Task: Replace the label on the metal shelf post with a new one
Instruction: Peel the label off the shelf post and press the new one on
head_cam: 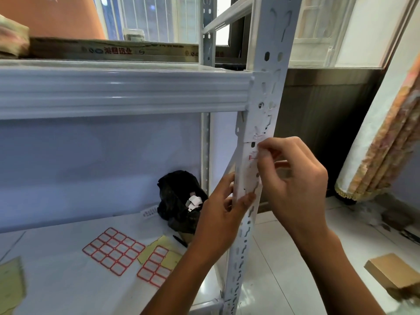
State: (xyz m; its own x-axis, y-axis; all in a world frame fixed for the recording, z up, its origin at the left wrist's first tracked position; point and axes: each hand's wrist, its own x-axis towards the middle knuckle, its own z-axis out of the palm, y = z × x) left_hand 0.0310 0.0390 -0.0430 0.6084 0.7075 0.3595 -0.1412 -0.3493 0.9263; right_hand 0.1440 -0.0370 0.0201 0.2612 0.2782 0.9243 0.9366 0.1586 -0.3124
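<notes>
A white slotted metal shelf post (pixel 264 105) runs up the middle of the view. On it sits a white label (pixel 252 156) with red marks, partly covered by fingers. My right hand (pixel 293 178) pinches at the label's right edge with thumb and forefinger. My left hand (pixel 223 214) holds the post just below the label, thumb on its front face and fingers behind. Two sheets of red-bordered blank labels (pixel 113 251) (pixel 155 267) lie on the lower shelf board (pixel 56 269).
A black plastic bag (pixel 179 201) with white paper scraps stands at the back of the lower shelf, a black pen (pixel 179 241) beside it. Yellow backing papers (pixel 11 285) lie at left. A cardboard box (pixel 388 272) sits on the tiled floor at right, beside a rolled mat (pixel 386 133).
</notes>
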